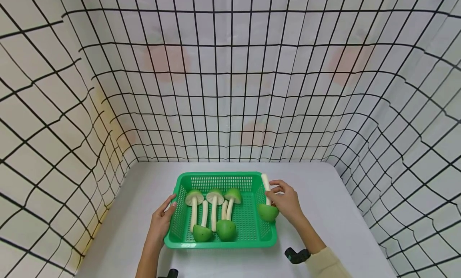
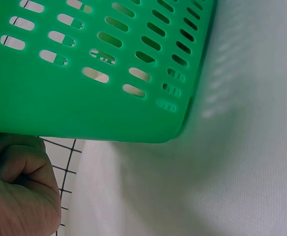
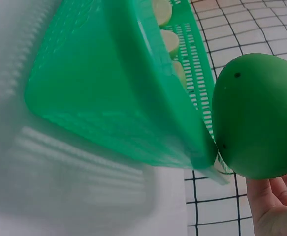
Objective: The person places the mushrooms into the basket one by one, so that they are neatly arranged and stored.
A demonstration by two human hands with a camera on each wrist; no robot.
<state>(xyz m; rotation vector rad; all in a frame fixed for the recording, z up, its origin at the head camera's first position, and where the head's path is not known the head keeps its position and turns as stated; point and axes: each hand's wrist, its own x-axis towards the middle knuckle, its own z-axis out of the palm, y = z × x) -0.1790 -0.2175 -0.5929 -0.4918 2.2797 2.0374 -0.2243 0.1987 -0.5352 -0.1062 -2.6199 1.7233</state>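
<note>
A green plastic basket [image 1: 248,244] with slotted walls rests on the white table. My left hand [image 1: 161,220] grips its left rim; in the left wrist view that hand [image 2: 22,189] sits beside the basket wall [image 2: 84,108]. At the right rim my right hand [image 1: 287,200] pinches the pale stem of a toy mushroom [image 1: 268,212], stem up and green cap down. In the right wrist view the dark-dotted cap [image 3: 259,113] covers part of the fingers [image 3: 261,194]. Several like mushrooms lie in the basket, among them a far-row one [image 1: 215,196] and a near-row one [image 1: 226,230].
Black wire grid [image 1: 230,85] stands at the back and both sides, with pale sheeting behind it. White table surface [image 1: 324,190] surrounds the basket. A black device [image 1: 297,255] is on the right wrist, and another [image 1: 173,273] shows at the bottom edge.
</note>
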